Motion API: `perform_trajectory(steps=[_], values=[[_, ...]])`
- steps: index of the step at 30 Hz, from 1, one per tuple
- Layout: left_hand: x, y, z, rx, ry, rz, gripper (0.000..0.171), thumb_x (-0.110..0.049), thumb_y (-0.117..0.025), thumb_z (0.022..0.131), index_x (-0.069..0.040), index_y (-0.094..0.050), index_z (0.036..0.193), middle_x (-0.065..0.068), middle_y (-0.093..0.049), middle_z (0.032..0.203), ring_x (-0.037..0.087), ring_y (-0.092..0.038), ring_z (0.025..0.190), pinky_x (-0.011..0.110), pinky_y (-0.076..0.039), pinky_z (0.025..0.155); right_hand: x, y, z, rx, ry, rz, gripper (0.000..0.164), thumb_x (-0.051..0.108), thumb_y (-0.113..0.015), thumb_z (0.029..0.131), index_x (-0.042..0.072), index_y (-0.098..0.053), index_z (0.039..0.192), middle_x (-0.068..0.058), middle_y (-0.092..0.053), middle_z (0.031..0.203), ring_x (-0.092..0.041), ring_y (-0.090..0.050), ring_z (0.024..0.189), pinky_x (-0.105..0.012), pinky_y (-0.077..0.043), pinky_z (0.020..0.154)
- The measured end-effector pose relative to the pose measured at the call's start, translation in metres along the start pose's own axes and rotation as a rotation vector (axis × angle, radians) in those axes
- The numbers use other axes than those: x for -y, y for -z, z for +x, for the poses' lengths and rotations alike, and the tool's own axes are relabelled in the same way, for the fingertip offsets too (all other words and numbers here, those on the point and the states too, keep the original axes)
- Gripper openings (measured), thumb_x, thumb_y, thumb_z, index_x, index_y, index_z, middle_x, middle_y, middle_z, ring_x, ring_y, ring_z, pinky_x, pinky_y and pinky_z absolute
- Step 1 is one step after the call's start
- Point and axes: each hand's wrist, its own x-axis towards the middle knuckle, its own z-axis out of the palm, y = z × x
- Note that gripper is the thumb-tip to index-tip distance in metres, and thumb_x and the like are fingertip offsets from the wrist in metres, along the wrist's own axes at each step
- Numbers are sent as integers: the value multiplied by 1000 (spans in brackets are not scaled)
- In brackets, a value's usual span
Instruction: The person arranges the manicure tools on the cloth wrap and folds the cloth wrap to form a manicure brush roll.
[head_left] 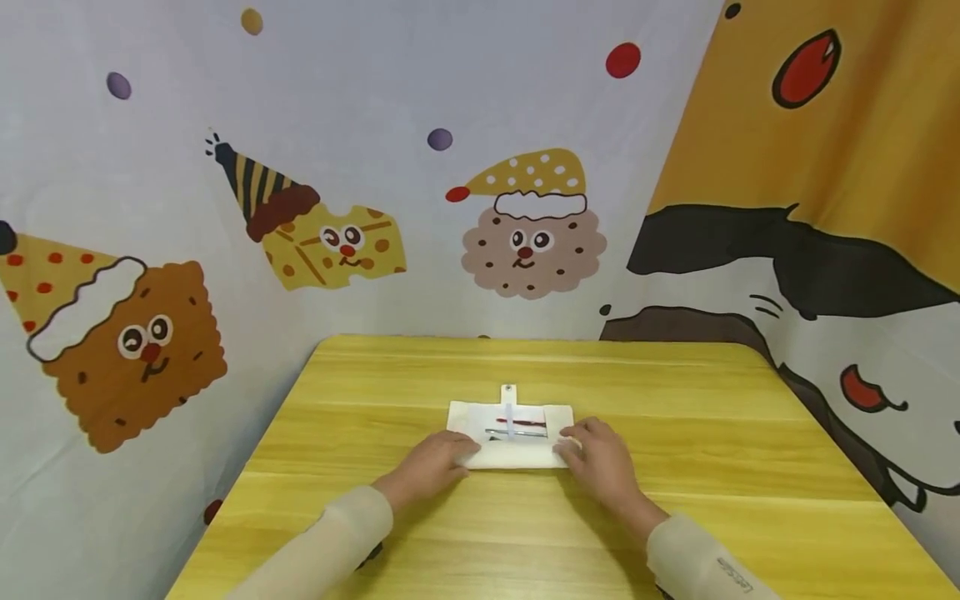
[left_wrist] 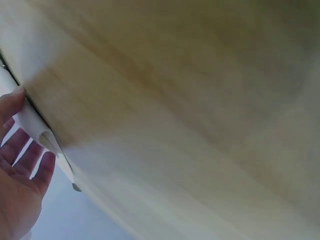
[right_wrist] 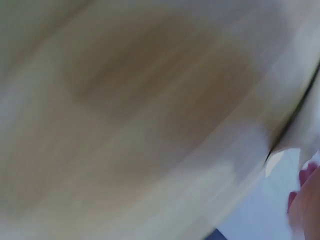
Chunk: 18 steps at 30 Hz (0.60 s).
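A white pouch point(head_left: 517, 457) lies spread on the table, its near edge curled up and over. Inside it, a red pen point(head_left: 522, 422) and a silver pen point(head_left: 517, 432) sit under a pale band. A short strap point(head_left: 508, 393) with a snap sticks out from the far edge. My left hand point(head_left: 429, 468) grips the near left corner; in the left wrist view the fingers of that hand point(left_wrist: 22, 175) bend around the rolled white edge point(left_wrist: 35, 122). At the near right corner my right hand point(head_left: 603, 464) pinches the pouch. Only part of this hand point(right_wrist: 306, 200) shows in the right wrist view.
The wood-grain table point(head_left: 360, 392) extends around the pouch on all sides. Behind it hangs a white cloth point(head_left: 375, 83) with cartoon prints, and yellow cloth point(head_left: 862, 167) is at the right.
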Motion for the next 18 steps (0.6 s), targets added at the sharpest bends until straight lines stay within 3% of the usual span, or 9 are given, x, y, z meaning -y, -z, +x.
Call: perform_trajectory(steps=[2,5,10,13,15,18], values=[[0,0,1,7,16,-25,38,-13,-68,94,-3,-63,130,10,-63,129,27,-57,121,41,-42,104,-1,1,-4,8,142,-99,36,36,-81,82,11,-75,107,-4,-64,105,-25,-58,95,-47,-44,83],[1,0,2,10,48,-52,36,-15,-65,96,-5,-63,131,9,-63,131,27,-57,122,42,-42,105,-4,1,-6,72,228,-164,44,38,-83,79,12,-73,113,-3,-65,108,-26,-58,101,-49,-42,88],[0,0,4,30,100,-66,41,-20,-66,97,-8,-60,135,8,-61,133,28,-55,124,43,-42,105,-10,-1,-2,132,224,-151,38,27,-80,84,10,-71,116,-3,-67,105,-25,-60,97,-48,-46,89],[2,-2,4,-10,112,-106,38,-18,-68,95,-6,-63,131,9,-64,128,28,-58,119,44,-45,101,-13,2,4,172,230,-87,31,26,-78,86,10,-73,113,-2,-69,100,-21,-62,89,-44,-50,81],[3,-2,4,-62,126,-195,33,-15,-67,95,-3,-66,125,11,-67,122,29,-62,114,44,-48,97,-14,7,8,225,207,-11,27,27,-76,88,11,-74,110,0,-70,98,-18,-62,86,-41,-51,78],[6,0,2,-128,164,-380,24,-14,-65,96,-1,-70,115,12,-70,113,29,-65,106,44,-51,91,-14,14,10,331,92,153,25,30,-70,93,11,-73,110,0,-70,97,-15,-60,81,-36,-50,72]])
